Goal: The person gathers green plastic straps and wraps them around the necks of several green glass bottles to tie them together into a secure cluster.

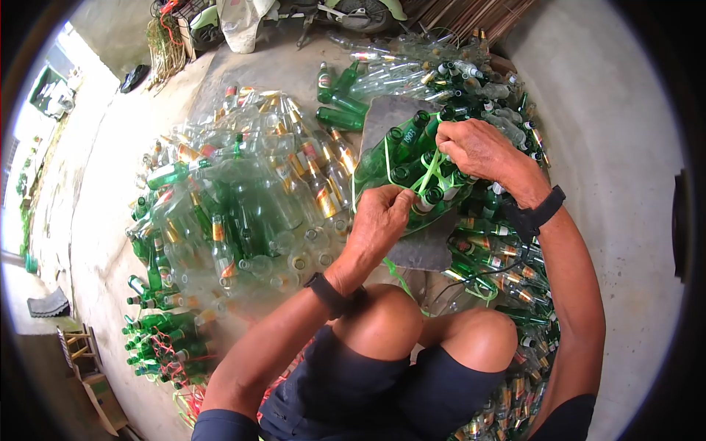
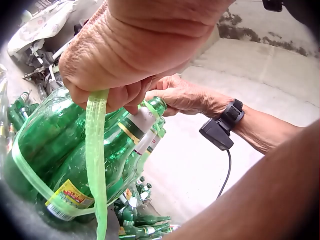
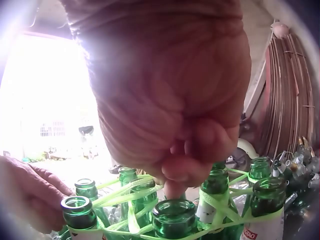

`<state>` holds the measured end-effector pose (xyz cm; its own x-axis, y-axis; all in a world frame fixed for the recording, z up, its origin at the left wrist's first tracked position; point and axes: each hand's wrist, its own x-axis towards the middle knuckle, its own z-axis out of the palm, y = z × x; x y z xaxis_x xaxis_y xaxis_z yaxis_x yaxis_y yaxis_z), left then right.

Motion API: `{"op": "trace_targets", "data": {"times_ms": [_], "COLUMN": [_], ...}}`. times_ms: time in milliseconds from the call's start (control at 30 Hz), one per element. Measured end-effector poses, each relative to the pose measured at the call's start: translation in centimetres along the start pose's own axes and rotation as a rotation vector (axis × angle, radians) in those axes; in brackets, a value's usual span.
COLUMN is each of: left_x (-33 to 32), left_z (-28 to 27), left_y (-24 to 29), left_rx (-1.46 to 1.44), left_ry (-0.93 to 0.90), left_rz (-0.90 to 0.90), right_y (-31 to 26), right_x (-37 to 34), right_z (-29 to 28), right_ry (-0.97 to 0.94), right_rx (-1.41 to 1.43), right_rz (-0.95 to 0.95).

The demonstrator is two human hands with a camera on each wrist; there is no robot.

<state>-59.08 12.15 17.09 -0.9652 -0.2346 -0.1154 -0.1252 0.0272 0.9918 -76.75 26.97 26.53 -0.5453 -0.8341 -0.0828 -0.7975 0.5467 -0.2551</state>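
A bundle of upright green glass bottles (image 1: pixel 401 151) stands on a dark board (image 1: pixel 434 253), with a light green plastic strap (image 1: pixel 429 175) around it and criss-crossed between the necks. My left hand (image 1: pixel 382 217) grips the strap at the bundle's near side; a length of the strap (image 2: pixel 96 165) hangs below its curled fingers in the left wrist view. Over the necks at the far right, my right hand (image 1: pixel 482 151) pinches the strap with curled fingers. Its palm (image 3: pixel 165 95) fills much of the right wrist view, fingertips close above the open bottle mouths (image 3: pixel 175 212).
Many clear and green bottles (image 1: pixel 243 198) lie piled at the left, with more bottles (image 1: pixel 507 250) along the right wall. Clear bottles (image 1: pixel 390 77) lie behind the board. A scooter (image 1: pixel 360 15) and long thin sticks (image 1: pixel 471 22) are at the back. A black cable (image 2: pixel 227 175) hangs from the right wrist.
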Motion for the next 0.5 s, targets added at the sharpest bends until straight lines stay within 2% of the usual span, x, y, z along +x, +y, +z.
{"op": "trace_targets", "data": {"times_ms": [300,500], "left_x": [0.0,-0.2], "left_z": [0.5,0.9], "left_y": [-0.4,-0.3], "left_rx": [-0.036,-0.092], "left_ry": [0.026,0.034], "left_rz": [-0.005,-0.014], "right_y": [0.5,1.8], "right_x": [0.9,2.4], "right_z": [0.5,1.9], "right_ry": [-0.012,0.028], "right_rx": [0.027,0.125], "right_rz": [0.023,-0.07]}}
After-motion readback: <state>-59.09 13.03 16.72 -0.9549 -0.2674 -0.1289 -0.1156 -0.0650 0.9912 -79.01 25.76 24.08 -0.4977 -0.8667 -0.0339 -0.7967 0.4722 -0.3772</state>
